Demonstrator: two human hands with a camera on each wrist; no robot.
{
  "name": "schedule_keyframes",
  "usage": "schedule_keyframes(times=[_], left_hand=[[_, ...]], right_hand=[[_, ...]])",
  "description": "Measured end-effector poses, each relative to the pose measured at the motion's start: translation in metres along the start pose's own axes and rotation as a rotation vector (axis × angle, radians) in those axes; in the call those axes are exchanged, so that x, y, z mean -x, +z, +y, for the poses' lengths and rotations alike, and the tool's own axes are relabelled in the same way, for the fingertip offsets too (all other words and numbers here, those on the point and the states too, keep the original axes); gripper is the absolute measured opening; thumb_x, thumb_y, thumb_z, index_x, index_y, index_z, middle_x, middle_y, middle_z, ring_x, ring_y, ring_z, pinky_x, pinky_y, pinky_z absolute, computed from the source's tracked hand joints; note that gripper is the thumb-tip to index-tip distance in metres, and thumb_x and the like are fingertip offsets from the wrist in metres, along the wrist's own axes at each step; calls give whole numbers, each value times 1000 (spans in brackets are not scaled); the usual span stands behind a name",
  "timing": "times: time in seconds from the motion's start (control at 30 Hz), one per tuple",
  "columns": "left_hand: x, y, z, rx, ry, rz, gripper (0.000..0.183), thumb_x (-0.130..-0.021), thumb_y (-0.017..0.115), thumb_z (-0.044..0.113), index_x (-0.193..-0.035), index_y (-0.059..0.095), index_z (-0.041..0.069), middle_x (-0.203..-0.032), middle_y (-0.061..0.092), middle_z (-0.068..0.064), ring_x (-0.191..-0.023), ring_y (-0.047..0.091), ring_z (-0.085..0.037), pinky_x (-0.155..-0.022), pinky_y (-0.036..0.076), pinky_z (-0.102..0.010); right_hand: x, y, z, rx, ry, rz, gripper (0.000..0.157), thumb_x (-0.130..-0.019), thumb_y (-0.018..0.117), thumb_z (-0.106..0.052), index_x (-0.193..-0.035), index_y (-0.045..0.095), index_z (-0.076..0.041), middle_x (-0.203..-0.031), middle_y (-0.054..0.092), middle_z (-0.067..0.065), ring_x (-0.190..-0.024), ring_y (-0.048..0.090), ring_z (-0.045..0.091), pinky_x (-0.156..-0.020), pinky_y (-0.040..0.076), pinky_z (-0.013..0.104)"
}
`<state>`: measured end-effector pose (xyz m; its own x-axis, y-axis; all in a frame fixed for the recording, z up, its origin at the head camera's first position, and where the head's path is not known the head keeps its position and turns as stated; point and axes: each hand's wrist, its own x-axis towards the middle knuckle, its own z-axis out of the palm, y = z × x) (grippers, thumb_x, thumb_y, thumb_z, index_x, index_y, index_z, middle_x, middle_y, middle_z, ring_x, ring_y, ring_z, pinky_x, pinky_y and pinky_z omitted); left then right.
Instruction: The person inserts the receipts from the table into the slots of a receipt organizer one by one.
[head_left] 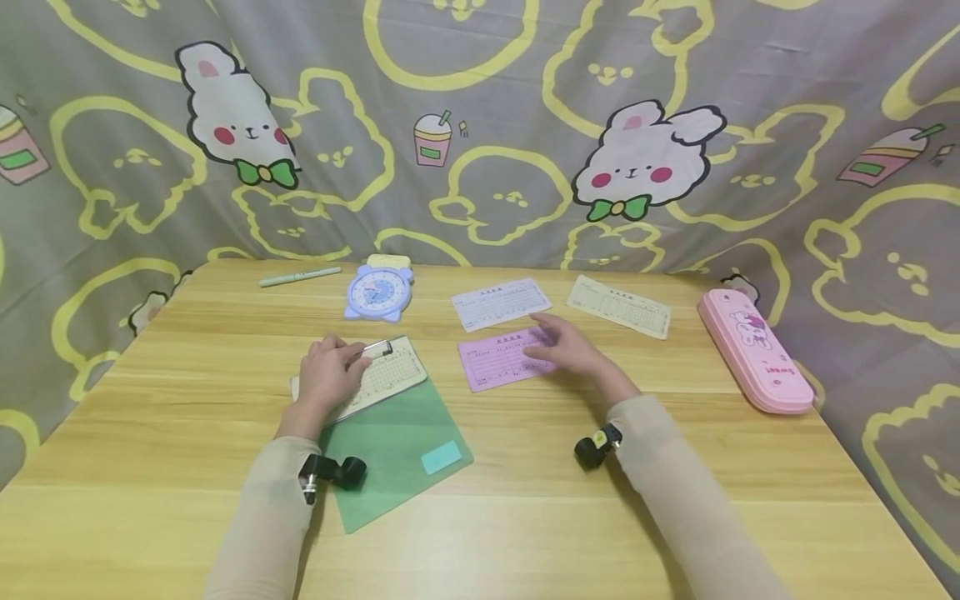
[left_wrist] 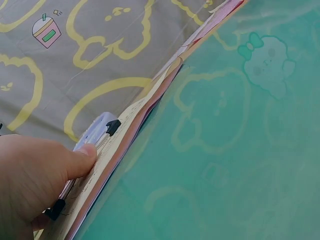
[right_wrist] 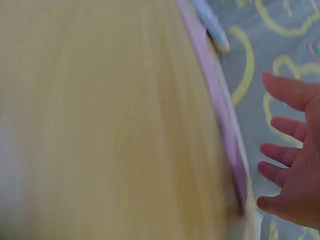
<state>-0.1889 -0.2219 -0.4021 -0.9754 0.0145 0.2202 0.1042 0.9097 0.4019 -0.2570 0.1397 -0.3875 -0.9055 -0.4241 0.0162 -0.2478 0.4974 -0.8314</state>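
Note:
A green clipboard [head_left: 390,475] lies at an angle on the left half of the table, a cream printed slip [head_left: 396,373] under its metal clip [head_left: 380,349]. My left hand [head_left: 326,379] grips that clip, its thumb on the wire in the left wrist view, where layered paper edges show below the cream slip. A purple printed slip [head_left: 491,363] lies right of the clipboard. Over its right end hovers my right hand [head_left: 567,347], fingers spread and holding nothing; in the right wrist view the fingers stand apart beside the purple slip's edge.
At the back sit a pale green pen [head_left: 300,277], a blue clock [head_left: 378,293], a pale lavender slip [head_left: 501,305] and another cream slip [head_left: 621,307]. A pink pencil case [head_left: 753,350] lies at the right edge. Behind the table hangs a patterned curtain [head_left: 502,100].

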Motion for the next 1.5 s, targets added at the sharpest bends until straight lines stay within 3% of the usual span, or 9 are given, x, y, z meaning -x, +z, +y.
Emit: schedule_keyframes(times=[0.17,0.4,0.53,0.83,1.1,1.3,1.5], left_hand=[[1,-1,-1,-4,1,5,36,-85,53,26,-112,57,3,-92,46,-14,-83,38,-29,-71,30,-43],[0,0,-1,6,1,10,36,-85,53,25,-112,57,2,-93,46,-15,-84,39,-30,-71,30,-44],[0,0,-1,5,1,8,36,-85,53,26,-112,57,2,-94,46,-15,-85,39,-30,-72,30,-44],[1,-1,1,15,-20,-13,36,-85,52,26,-113,56,3,-96,45,-15,-87,38,-30,-74,28,-44],[1,-1,1,13,-17,-8,37,-85,52,26,-114,56,2,-97,46,-15,-86,38,-30,-73,29,-44],[1,-1,2,9,-12,-2,36,-85,53,25,-113,56,2,-95,46,-15,-85,38,-30,-71,29,-44],[1,-1,2,9,-5,3,36,-85,53,24,-112,57,1,-93,46,-14,-84,38,-30,-70,29,-43]], right_hand=[[4,-13,20,1,16,17,77,-69,71,-16,-132,30,-1,-135,25,18,-124,20,30,-99,11,40],[6,-19,33,377,68,-25,82,-71,66,-35,-134,26,-3,-138,11,22,-126,4,35,-93,-4,55],[6,-19,33,454,100,-64,82,-72,63,-40,-135,24,-6,-139,4,24,-125,-1,37,-93,-4,55],[7,-19,31,429,94,-61,73,-73,63,-35,-132,33,-6,-138,5,24,-125,0,37,-94,-2,54],[10,-19,26,410,58,36,64,-70,66,-24,-125,42,-1,-133,19,29,-121,12,44,-94,6,53],[12,-16,25,400,37,133,57,-69,67,-18,-120,48,-1,-115,39,26,-108,26,41,-89,20,50],[13,-15,25,263,47,142,49,-74,58,-4,-120,44,5,-117,46,25,-110,38,39,-92,25,46]])
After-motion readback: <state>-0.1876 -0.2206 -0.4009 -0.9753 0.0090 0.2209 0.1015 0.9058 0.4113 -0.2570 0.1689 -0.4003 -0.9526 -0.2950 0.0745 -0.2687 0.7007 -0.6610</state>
